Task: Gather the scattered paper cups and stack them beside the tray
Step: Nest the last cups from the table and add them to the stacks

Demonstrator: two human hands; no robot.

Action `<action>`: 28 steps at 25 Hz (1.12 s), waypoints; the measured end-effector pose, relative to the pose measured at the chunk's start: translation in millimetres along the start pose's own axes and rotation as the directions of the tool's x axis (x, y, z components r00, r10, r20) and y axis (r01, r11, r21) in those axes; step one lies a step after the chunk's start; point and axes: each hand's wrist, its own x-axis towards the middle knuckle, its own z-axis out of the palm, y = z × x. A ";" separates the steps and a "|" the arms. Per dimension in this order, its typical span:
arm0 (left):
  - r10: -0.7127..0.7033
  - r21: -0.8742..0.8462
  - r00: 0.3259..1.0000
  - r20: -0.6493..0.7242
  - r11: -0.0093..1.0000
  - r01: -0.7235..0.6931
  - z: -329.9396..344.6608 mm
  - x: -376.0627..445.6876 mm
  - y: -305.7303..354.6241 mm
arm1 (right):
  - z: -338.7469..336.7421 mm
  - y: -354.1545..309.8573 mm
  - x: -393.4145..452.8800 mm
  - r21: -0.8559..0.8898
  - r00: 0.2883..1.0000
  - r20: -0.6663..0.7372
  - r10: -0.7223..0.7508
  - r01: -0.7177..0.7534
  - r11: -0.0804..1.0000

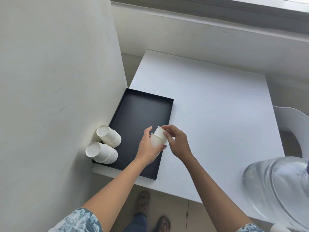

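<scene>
A black rectangular tray (pixel 133 118) lies on the left part of a white table (pixel 209 106). Two stacks of white paper cups lie on their sides at the tray's near left corner, against the wall: one stack (pixel 109 136) further back, the other (pixel 102 152) nearer. Above the tray's right edge my left hand (pixel 148 148) grips a small stack of white paper cups (pixel 158 139) from below. My right hand (pixel 175 139) pinches the top cup of that stack by its rim, partly nested in the one beneath.
A grey-white wall (pixel 58 81) stands right beside the tray on the left. A large clear water bottle (pixel 280 190) sits at the right near corner, and a white chair back (pixel 291 121) shows behind the table's right edge. My feet are below the table's front edge.
</scene>
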 end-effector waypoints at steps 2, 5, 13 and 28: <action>0.061 -0.008 0.998 -0.002 0.998 -0.061 1.9 -10.2 1.1 | 5.0 -2.4 -15.7 0.034 0.999 0.017 0.027 -0.027 0.999; 0.171 0.019 0.985 0.018 0.985 -0.171 -4.4 -24.7 2.9 | 13.8 -5.1 -39.3 0.067 1.000 -0.007 0.027 -0.027 0.997; 0.329 0.329 0.940 0.092 0.881 -0.340 -64.6 -30.8 8.8 | 23.2 -9.7 -79.5 0.089 1.000 -0.005 0.013 -0.013 0.996; 0.033 0.810 0.894 0.446 -0.441 -0.388 -212.1 11.4 60.5 | -8.9 2.8 -111.9 0.152 0.954 -0.267 0.133 -0.095 0.984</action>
